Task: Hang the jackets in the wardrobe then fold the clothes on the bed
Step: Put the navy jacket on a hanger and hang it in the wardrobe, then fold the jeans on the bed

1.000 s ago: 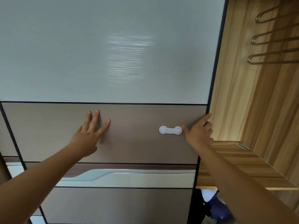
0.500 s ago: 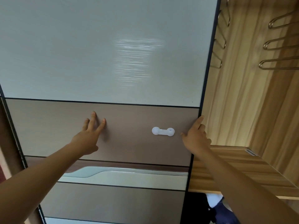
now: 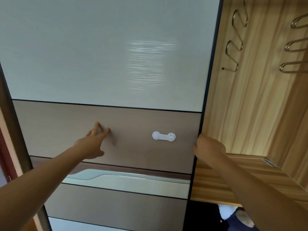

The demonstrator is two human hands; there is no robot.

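A sliding wardrobe door (image 3: 106, 52) with white and brown panels fills most of the view. My left hand (image 3: 93, 142) presses straight fingers flat against the brown panel. My right hand (image 3: 208, 149) grips the door's dark right edge, fingers curled round it. A small white plastic latch (image 3: 163, 136) is stuck on the brown panel between my hands. To the right, the open wardrobe interior (image 3: 253, 100) shows wood walls. No jacket is fully in view.
Metal hooks (image 3: 235, 45) hang on the wardrobe's inner wall, and more metal loops (image 3: 295, 45) at the far right. A wooden shelf (image 3: 233, 179) runs below my right arm. Dark and white fabric (image 3: 233, 214) lies under the shelf.
The door has slid left, exposing more of the wardrobe interior and hooks. My right hand's fingers have curled round the door edge. My left hand stays pressed on the panel.
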